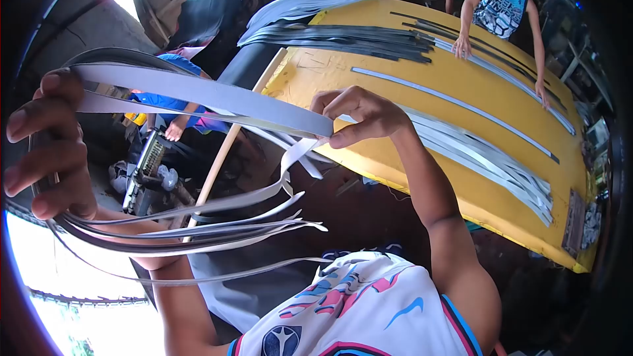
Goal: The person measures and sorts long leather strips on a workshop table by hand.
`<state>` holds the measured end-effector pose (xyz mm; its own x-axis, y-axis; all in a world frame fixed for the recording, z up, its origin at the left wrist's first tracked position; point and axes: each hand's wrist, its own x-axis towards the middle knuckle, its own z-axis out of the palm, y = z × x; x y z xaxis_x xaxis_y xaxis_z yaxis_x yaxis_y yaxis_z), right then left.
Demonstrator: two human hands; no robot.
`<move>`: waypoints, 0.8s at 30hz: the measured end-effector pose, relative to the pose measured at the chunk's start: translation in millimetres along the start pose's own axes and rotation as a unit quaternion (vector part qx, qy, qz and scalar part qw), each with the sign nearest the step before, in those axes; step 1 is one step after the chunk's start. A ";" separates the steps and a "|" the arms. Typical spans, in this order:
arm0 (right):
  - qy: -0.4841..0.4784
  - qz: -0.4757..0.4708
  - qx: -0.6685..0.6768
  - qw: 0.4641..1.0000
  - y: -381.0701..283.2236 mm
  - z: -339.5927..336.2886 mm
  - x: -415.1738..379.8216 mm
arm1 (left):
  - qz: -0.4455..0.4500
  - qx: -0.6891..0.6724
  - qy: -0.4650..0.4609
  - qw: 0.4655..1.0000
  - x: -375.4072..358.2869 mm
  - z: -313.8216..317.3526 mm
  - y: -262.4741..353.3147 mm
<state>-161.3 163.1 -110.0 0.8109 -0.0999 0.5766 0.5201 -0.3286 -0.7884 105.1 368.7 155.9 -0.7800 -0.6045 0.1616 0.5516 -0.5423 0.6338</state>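
At the far left, my left hand (62, 151) is raised with its fingers curled around a bundle of long strips (191, 245), dark on one face and pale on the other. Their loose ends hang in front of my shirt. One wide white strip (211, 95) stretches from the left hand across to my right hand (362, 115). Between thumb and fingers, the right hand pinches this strip near its end, and a narrower pale tail (293, 158) dangles below. My right hand is held in front of the yellow table (316, 60), above its near edge.
White strips (475, 155) and dark strips (343, 38) lie across the table. At its far side a person (504, 10) has both hands on a strip. Someone in blue (181, 115) works at the left beside a metal machine part (142, 171). A wooden pole (217, 165) slants alongside.
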 end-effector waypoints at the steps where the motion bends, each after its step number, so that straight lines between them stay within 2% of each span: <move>1: 0.000 0.000 0.000 1.000 0.5 -0.6 -1.7 | 0.005 0.007 -0.002 1.000 -1.5 -1.1 2.1; 4: 0.004 -0.017 -0.009 1.000 0.4 -0.3 -2.4 | 0.014 0.010 0.009 1.000 -2.0 1.0 5.2; 6: -0.089 0.005 -0.088 0.992 -8.9 -1.9 0.3 | 0.019 0.007 0.020 1.000 -0.4 1.7 6.4; 7: -0.088 0.005 -0.089 0.992 -10.1 -1.9 1.4 | 0.005 0.004 0.018 1.000 1.8 0.9 7.6; 10: -0.174 0.086 -0.104 0.975 -16.4 -0.3 7.4 | -0.033 -0.004 0.011 0.999 8.1 -1.1 7.8; 11: -0.175 0.086 -0.103 0.975 -25.4 -1.0 11.4 | -0.044 -0.008 0.010 0.999 9.3 -1.8 7.0; 13: -0.213 0.186 -0.083 0.956 -41.3 -4.5 18.7 | -0.067 -0.014 0.005 0.998 12.7 -3.8 5.9; 16: -0.217 0.176 -0.142 0.950 -40.3 -15.3 22.3 | -0.090 -0.019 -0.003 0.996 19.8 -10.5 9.0; 18: -0.218 0.194 -0.142 0.946 -44.1 -17.7 20.2 | -0.212 -0.006 -0.087 0.973 25.9 -20.0 17.3; 19: -0.220 0.210 -0.141 0.942 -46.9 -19.3 20.1 | -0.211 -0.004 -0.089 0.973 20.8 -14.9 15.4; 20: -0.221 0.212 -0.142 0.941 -51.1 -19.6 20.1 | -0.158 -0.012 -0.031 0.987 11.9 -5.7 11.1; 21: -0.228 0.272 -0.144 0.924 -58.6 -18.7 21.2 | -0.104 -0.019 0.027 0.994 6.5 -0.9 8.8; 22: -0.234 0.332 -0.147 0.902 -63.5 -19.5 22.5 | -0.102 -0.018 0.024 0.994 12.6 -18.8 1.8; 23: -0.235 0.334 -0.148 0.901 -62.8 -23.4 23.4 | -0.102 -0.154 -0.174 0.967 25.2 -51.9 -11.8; 24: -0.249 0.350 -0.094 0.898 -60.0 -30.3 24.2 | -0.097 -0.282 -0.362 0.883 32.6 -70.3 -19.4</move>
<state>-181.0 151.9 -42.3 0.9654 0.0727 -0.2504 -0.1806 -0.5063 -0.8432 89.8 318.5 95.7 -0.7485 -0.0476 0.6615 0.2872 -0.9223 0.2586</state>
